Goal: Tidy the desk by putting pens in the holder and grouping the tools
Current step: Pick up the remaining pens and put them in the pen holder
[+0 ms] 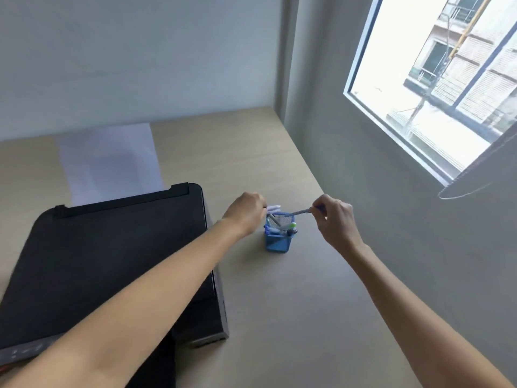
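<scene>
A small blue mesh pen holder [277, 243] stands on the wooden desk [293, 303], with several pens and a green-tipped marker [291, 226] inside. My right hand [334, 219] pinches a thin grey pen [300, 212] that lies almost level over the holder's top rim. My left hand [246, 212] is at the holder's upper left corner, its fingers closed around white pens [273, 208] that stick out of the holder.
A black printer [112, 261] fills the left of the desk, touching distance from the holder, with white paper [109, 161] in its rear tray. The wall runs along the desk's right edge, with a window [436, 79] above.
</scene>
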Motion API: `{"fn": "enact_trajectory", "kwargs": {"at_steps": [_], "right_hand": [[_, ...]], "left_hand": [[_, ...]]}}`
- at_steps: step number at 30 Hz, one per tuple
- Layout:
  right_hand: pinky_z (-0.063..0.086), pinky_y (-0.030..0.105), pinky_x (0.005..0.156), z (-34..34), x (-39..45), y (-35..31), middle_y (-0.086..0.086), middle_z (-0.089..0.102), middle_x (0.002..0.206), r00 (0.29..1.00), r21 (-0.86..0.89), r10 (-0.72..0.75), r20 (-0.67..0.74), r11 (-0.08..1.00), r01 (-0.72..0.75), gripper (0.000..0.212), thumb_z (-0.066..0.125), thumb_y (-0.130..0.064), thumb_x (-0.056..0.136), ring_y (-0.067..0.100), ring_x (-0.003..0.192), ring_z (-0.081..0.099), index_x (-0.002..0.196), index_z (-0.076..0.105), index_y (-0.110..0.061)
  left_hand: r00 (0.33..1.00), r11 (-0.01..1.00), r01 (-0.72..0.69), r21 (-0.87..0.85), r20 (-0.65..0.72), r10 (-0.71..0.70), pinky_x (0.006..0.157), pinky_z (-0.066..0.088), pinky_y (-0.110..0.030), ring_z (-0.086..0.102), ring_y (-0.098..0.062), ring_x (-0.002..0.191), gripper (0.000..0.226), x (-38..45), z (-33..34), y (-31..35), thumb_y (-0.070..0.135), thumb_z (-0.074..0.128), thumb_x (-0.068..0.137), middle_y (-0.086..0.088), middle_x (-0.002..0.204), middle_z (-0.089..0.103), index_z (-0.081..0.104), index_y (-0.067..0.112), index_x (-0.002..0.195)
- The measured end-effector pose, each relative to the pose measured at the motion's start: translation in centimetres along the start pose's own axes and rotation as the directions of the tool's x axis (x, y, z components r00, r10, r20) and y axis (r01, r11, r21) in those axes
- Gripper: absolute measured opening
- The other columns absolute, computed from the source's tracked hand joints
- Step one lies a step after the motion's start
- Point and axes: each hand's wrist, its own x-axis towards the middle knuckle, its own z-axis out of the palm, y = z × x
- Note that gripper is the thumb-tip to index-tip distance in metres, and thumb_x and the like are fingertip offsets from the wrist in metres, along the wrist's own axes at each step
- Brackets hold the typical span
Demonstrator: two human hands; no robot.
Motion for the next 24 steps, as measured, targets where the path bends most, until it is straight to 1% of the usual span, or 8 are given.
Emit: {"fn": "enact_trajectory", "kwargs": {"at_steps": [4, 6, 10, 15, 16, 18, 21, 24], "right_hand": [[0.046, 0.038, 0.065, 3.0, 2.4, 1.4, 0.020, 0.068, 0.074, 0.982, -0.092, -0.070, 0.173, 0.992, 0.087, 0.010, 0.059, -0.004, 0.084, 0.036, 0.073, 0.057, 0.076, 0.061, 0.001], [0.050, 0.041, 0.064, 4.8, 3.2, 2.3, 0.020, 0.068, 0.074, 0.965, -0.110, -0.071, 0.253, 0.989, 0.102, 0.011, 0.056, 0.001, 0.084, 0.037, 0.072, 0.057, 0.074, 0.060, 0.000], [0.043, 0.037, 0.062, 7.4, 3.2, 3.9, 0.019, 0.066, 0.080, 0.922, -0.161, -0.042, 0.385, 0.981, 0.112, 0.025, 0.043, 0.012, 0.077, 0.033, 0.076, 0.053, 0.086, 0.062, -0.003], [0.040, 0.037, 0.083, 9.1, 1.0, 4.2, 0.014, 0.064, 0.106, 0.966, 0.097, 0.166, 0.197, 0.977, -0.188, 0.026, 0.038, -0.022, 0.099, 0.032, 0.103, 0.054, 0.116, 0.054, -0.010], [0.041, 0.037, 0.085, 9.5, 0.6, 4.3, 0.014, 0.065, 0.107, 0.944, 0.201, 0.258, 0.204, 0.933, -0.298, 0.031, 0.033, -0.030, 0.100, 0.032, 0.104, 0.056, 0.114, 0.054, -0.012], [0.048, 0.044, 0.089, 10.2, 0.0, 4.5, 0.011, 0.066, 0.106, 0.869, 0.370, 0.356, 0.343, 0.800, -0.473, 0.042, 0.024, -0.046, 0.098, 0.031, 0.102, 0.060, 0.101, 0.059, -0.023], [0.054, 0.041, 0.081, 11.1, 0.0, 4.0, 0.010, 0.065, 0.111, 0.735, 0.488, 0.396, 0.550, 0.562, -0.668, 0.045, 0.023, -0.052, 0.097, 0.026, 0.102, 0.062, 0.086, 0.061, -0.030], [0.052, 0.034, 0.072, 12.4, 0.6, 3.1, 0.006, 0.066, 0.095, 0.727, 0.499, 0.370, 0.579, 0.544, -0.674, 0.044, 0.028, -0.049, 0.097, 0.021, 0.082, 0.062, 0.078, 0.061, -0.028]], "left_hand": [[0.983, 0.990, 0.093, 0.103, 0.151, -0.108, 0.072, 0.055, -0.037, 0.068, -0.040, 0.090, 0.027, 5.0, 1.8, 2.2, 0.013, 0.066, 0.087, -0.025, 0.089, 0.072, 0.058, 0.003, 0.064], [0.970, 0.977, 0.108, 0.182, 0.196, -0.144, 0.080, 0.054, -0.036, 0.067, -0.036, 0.098, 0.005, 6.6, 3.3, 2.4, 0.007, 0.066, 0.085, -0.019, 0.104, 0.071, 0.067, 0.003, 0.083], [0.963, 0.964, 0.104, 0.246, 0.216, -0.159, 0.085, 0.051, -0.039, 0.061, -0.035, 0.106, 0.022, 7.6, 6.4, 1.9, 0.017, 0.061, 0.089, -0.015, 0.120, 0.059, 0.066, 0.009, 0.109], [0.958, 0.973, 0.139, -0.183, -0.224, -0.178, 0.091, 0.049, -0.042, 0.050, -0.032, 0.107, 0.036, 6.0, 8.6, 1.2, 0.039, 0.038, 0.094, -0.015, 0.115, 0.047, 0.055, 0.009, 0.106], [0.918, 0.900, 0.219, -0.376, -0.233, -0.321, 0.096, 0.047, -0.042, 0.049, -0.033, 0.112, 0.037, 5.7, 8.8, 0.9, 0.038, 0.037, 0.095, -0.017, 0.118, 0.048, 0.053, 0.009, 0.109], [0.820, 0.552, 0.448, -0.703, 0.077, -0.567, 0.104, 0.039, -0.042, 0.045, -0.034, 0.125, 0.045, 5.4, 9.1, 0.2, 0.041, 0.032, 0.098, -0.018, 0.131, 0.047, 0.049, 0.007, 0.122], [0.691, 0.055, 0.615, -0.787, 0.504, -0.518, 0.112, 0.027, -0.046, 0.039, -0.032, 0.135, 0.064, 4.5, 10.2, -1.1, 0.054, 0.020, 0.097, -0.011, 0.148, 0.041, 0.042, 0.012, 0.139], [0.673, -0.123, 0.569, -0.813, 0.547, -0.499, 0.115, 0.021, -0.048, 0.039, -0.033, 0.136, 0.064, 3.6, 10.4, -1.5, 0.054, 0.015, 0.098, -0.011, 0.145, 0.048, 0.048, 0.014, 0.136]]}}
